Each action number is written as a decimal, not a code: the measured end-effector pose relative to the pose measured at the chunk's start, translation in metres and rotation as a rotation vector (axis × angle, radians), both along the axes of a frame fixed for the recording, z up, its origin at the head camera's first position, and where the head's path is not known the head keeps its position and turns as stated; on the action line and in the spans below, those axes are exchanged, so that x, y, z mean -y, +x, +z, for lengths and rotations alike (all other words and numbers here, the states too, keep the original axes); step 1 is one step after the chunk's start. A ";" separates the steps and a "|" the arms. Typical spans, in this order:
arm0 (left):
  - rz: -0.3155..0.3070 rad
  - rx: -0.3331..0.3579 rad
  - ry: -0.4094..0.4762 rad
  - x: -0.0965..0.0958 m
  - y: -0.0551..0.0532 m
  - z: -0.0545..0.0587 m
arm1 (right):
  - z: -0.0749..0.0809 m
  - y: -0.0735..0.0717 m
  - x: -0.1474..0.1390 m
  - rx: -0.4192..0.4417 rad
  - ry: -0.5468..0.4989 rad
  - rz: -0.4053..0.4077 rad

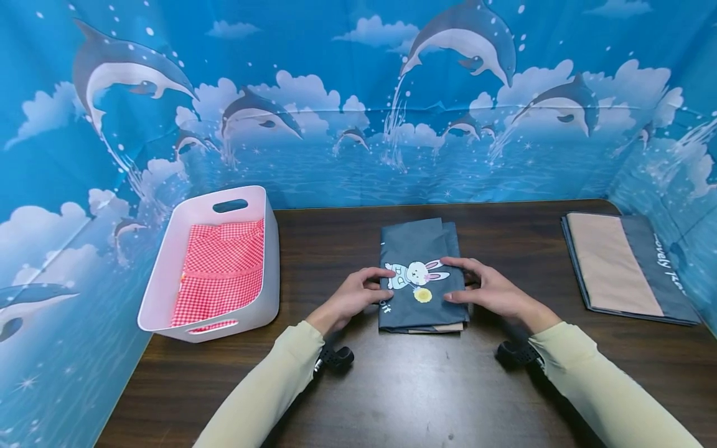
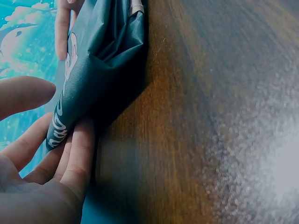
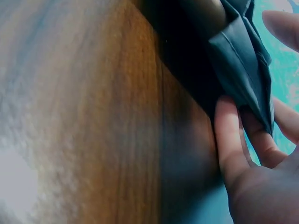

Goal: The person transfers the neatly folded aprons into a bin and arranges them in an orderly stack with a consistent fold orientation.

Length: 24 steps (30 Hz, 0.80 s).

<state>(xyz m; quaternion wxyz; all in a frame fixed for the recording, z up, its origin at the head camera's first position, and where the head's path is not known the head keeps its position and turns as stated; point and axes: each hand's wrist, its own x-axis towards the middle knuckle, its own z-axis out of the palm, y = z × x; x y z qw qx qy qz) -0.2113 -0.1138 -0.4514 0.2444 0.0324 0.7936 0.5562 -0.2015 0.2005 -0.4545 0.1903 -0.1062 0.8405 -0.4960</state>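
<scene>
A folded dark grey-green cloth piece (image 1: 414, 239) with a white rabbit print and a yellow round motif lies flat on the table; whether it is an apron or a bag cannot be told. My left hand (image 1: 358, 292) touches its left edge, thumb apart from the other fingers. Opposite, my right hand (image 1: 490, 289) touches the right edge, its index finger and thumb over the top. In the left wrist view, fingertips (image 2: 84, 130) meet the lettered edge of the fabric. Fingers (image 3: 229, 116) lie against the other edge in the right wrist view, the thumb held off.
A white bin (image 1: 271, 261) with handle cutouts stands at the left, holding red-and-white checked cloth (image 1: 224, 261). At the right lies a folded dark and tan cloth piece (image 1: 616, 264) with white lettering. A blue dolphin-print curtain (image 1: 336, 168) hangs behind the brown table (image 1: 437, 392).
</scene>
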 end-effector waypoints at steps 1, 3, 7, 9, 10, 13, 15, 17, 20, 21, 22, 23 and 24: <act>0.002 0.001 0.002 0.000 0.000 0.000 | 0.000 0.000 -0.001 0.004 -0.001 0.001; 0.000 -0.003 0.009 0.000 0.000 -0.002 | 0.000 0.000 -0.002 0.013 0.001 0.000; -0.005 0.006 0.042 -0.001 0.000 -0.004 | 0.001 -0.001 -0.004 0.037 0.002 -0.011; -0.010 0.003 0.056 0.000 0.001 -0.006 | 0.002 -0.001 -0.005 0.044 0.000 -0.018; -0.008 0.003 0.061 0.000 0.001 -0.006 | 0.001 -0.001 -0.005 0.051 -0.009 -0.023; -0.002 0.001 0.062 0.000 0.001 -0.007 | -0.002 -0.001 -0.005 0.078 -0.039 -0.042; 0.001 0.006 0.058 0.000 0.001 -0.007 | -0.007 -0.001 -0.004 0.090 -0.059 -0.060; 0.007 0.017 0.058 0.001 0.000 -0.008 | -0.011 0.000 -0.003 0.092 -0.081 -0.078; 0.007 0.028 0.065 0.002 -0.001 -0.008 | -0.014 0.001 -0.001 0.082 -0.103 -0.104; 0.008 0.033 0.070 0.002 -0.002 -0.008 | -0.015 0.000 -0.001 0.082 -0.111 -0.111; 0.010 0.037 0.072 0.003 -0.002 -0.008 | -0.015 0.000 0.000 0.086 -0.117 -0.117; 0.011 0.042 0.073 0.003 -0.003 -0.008 | -0.015 0.000 0.000 0.092 -0.123 -0.121; 0.013 0.045 0.074 0.003 -0.003 -0.008 | -0.015 -0.001 0.000 0.097 -0.124 -0.122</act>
